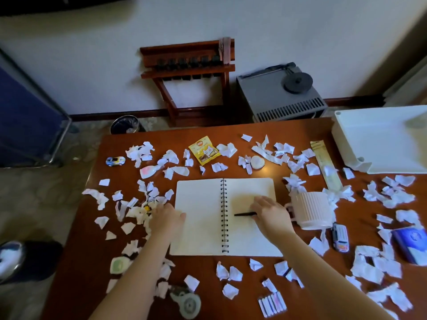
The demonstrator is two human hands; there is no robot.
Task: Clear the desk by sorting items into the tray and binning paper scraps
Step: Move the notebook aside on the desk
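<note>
Two jobs: my right fingers (263, 201) pinch the pen (242, 214) on the notebook (198, 227); my left fingers (160, 209), at its left edge, sink into scraps (136, 212), grip unclear. I'd lift the pen level.

A spiral notebook (201, 215) lies open, the right hand (270, 213) palm-down on its right page over a black pen (243, 214), the left hand (165, 215) at its left edge among paper scraps (129, 209), a ribbed mug (312, 209) just right of it.

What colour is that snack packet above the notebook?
The small plastic snack packet is yellow; head view.
</note>
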